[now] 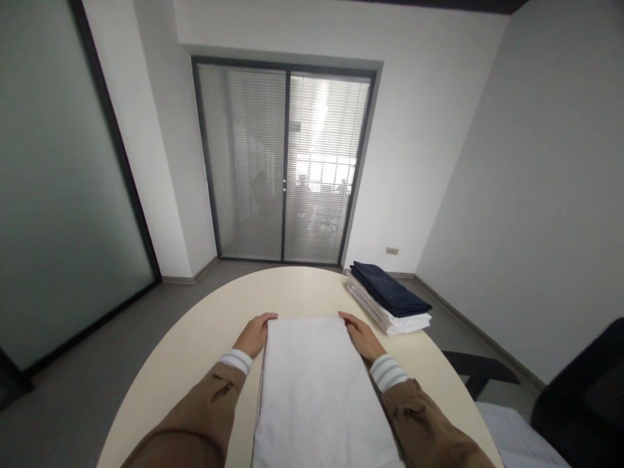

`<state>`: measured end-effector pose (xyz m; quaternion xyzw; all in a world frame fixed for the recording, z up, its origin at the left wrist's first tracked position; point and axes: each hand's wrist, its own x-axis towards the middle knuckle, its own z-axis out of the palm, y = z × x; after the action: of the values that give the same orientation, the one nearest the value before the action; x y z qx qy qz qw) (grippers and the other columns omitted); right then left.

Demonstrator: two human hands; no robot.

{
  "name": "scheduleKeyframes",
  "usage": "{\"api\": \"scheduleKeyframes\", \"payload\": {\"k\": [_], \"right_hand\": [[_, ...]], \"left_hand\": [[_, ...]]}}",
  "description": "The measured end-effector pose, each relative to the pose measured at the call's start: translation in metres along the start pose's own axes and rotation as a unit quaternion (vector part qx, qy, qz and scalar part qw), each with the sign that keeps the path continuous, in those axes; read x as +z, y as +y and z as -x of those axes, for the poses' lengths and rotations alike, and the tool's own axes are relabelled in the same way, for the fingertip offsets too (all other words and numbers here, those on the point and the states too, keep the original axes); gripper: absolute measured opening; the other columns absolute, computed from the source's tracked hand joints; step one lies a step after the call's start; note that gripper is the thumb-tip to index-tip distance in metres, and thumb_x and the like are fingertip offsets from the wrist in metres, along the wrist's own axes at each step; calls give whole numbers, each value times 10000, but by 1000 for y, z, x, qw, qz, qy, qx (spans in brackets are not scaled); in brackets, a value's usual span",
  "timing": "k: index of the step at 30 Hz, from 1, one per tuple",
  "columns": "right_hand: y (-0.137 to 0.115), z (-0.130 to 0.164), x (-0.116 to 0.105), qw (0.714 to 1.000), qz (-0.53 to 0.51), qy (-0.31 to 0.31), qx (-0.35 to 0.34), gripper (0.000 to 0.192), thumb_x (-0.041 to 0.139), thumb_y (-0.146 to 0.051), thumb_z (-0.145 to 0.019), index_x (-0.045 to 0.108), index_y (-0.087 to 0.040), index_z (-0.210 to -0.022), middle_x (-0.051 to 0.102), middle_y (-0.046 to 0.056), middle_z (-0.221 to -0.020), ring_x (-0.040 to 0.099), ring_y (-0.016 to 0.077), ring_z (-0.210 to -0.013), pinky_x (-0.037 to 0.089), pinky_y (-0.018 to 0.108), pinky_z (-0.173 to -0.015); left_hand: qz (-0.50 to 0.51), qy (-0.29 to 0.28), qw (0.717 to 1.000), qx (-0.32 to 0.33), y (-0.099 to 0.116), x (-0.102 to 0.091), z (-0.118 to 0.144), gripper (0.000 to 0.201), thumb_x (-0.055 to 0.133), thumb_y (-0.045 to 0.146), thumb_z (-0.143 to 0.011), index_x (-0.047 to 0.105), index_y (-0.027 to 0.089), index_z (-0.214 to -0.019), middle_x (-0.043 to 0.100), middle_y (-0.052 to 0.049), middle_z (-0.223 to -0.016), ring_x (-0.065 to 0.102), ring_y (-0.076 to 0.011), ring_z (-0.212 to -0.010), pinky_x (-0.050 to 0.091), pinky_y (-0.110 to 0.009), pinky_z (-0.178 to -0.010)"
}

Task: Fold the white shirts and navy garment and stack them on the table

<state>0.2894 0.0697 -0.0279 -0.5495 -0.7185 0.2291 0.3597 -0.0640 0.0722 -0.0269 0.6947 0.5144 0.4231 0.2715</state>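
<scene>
We looked down at a round, cream counter (297, 289), where a white cloth (316, 390) lay flat in the middle as a long panel, its near end cut off by the bottom of the view. The left hand (253, 333) was at its far left corner and the right hand (361, 333) at its far right; both looked narrow, the fingers closed on the corners. We saw brown sleeves and striped cuffs on both arms.

Near the counter's far right edge, we saw a neat stack: a folded navy cloth (390, 289) atop folded white cloths (407, 324). We judged those pieces finished. The one in hand seemed partly done: straight-sided and smooth, probably doubled already, yet longer than the stacked pieces, and not yet among them.

Beyond the right edge stood a black chair (589, 403) with something pale (517, 435) on its seat; we could not tell what it was.
</scene>
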Motion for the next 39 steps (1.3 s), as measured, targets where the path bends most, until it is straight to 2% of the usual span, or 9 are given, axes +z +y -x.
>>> {"api": "scheduleKeyframes", "payload": {"k": [5, 11, 14, 18, 21, 24, 28, 34, 39], "right_hand": [[8, 2, -5, 997, -62, -39, -22, 432, 482, -308, -865, 616, -166, -1251, 675, 109, -1217, 624, 218, -1133, 453, 424, -1037], [-10, 8, -12, 982, -168, -84, -15, 377, 533, -478, -862, 632, -170, -1055, 717, 82, -996, 666, 224, -926, 523, 383, -855], [-18, 10, -11, 973, -221, -59, 8, 434, 530, -540, -851, 589, -186, -1097, 704, 47, -893, 654, 198, -791, 518, 336, -735], [-22, 11, -7, 962, -265, -22, 62, 451, 584, -533, -797, 581, -213, -1114, 681, 17, -799, 629, 186, -685, 485, 307, -640], [-22, 10, -3, 933, -347, -9, 91, 353, 649, -463, -731, 617, -223, -987, 680, 6, -758, 618, 182, -649, 464, 293, -608], [-23, 8, 0, 895, -429, -4, 119, 245, 689, -377, -664, 627, -226, -847, 652, -18, -658, 585, 168, -578, 426, 274, -556], [-27, 9, -1, 862, -486, -17, 142, 220, 663, -423, -707, 636, -226, -800, 666, -12, -676, 602, 187, -629, 441, 288, -583], [-21, 9, 1, 899, -423, 19, 111, 402, 750, -480, -720, 678, -232, -1027, 711, 3, -826, 636, 201, -740, 478, 315, -685], [-16, 6, 3, 883, -456, 17, 114, 508, 762, -478, -722, 646, -240, -1155, 739, 19, -888, 689, 231, -797, 527, 371, -762]], "left_hand": [[19, 1, 1000, -9, 1, -3, 5, 306, 569, 252, -762, 718, 169, -1017, 747, -88, -1039, 664, -248, -1032, 472, -390, -998], [131, -2, 991, -35, 10, -2, 8, 332, 542, 412, -809, 656, 160, -993, 740, -56, -863, 680, -208, -779, 526, -305, -703], [205, 9, 976, -72, 14, 1, 7, 400, 587, 465, -781, 635, 159, -1033, 714, -23, -741, 645, -185, -641, 481, -272, -588], [268, 19, 959, -93, 16, 4, 6, 444, 635, 446, -734, 625, 155, -1069, 703, -13, -703, 640, -188, -626, 479, -280, -607], [272, 40, 956, -97, 17, 7, 5, 419, 625, 431, -704, 663, 159, -1019, 698, -12, -705, 628, -188, -635, 465, -282, -619], [251, 74, 960, -98, 16, 8, 5, 269, 596, 394, -653, 694, 176, -777, 663, -2, -667, 575, -168, -602, 420, -264, -595], [252, 76, 959, -106, 15, 10, 6, 181, 573, 351, -617, 652, 188, -614, 556, 26, -538, 481, -142, -511, 354, -249, -537], [286, 66, 951, -96, 25, 11, 8, 309, 628, 449, -675, 705, 172, -788, 680, -29, -755, 599, -192, -692, 456, -284, -649], [302, 79, 947, -69, 26, 12, 8, 384, 802, 415, -610, 695, 163, -878, 711, -74, -916, 647, -235, -921, 488, -314, -833]]}}
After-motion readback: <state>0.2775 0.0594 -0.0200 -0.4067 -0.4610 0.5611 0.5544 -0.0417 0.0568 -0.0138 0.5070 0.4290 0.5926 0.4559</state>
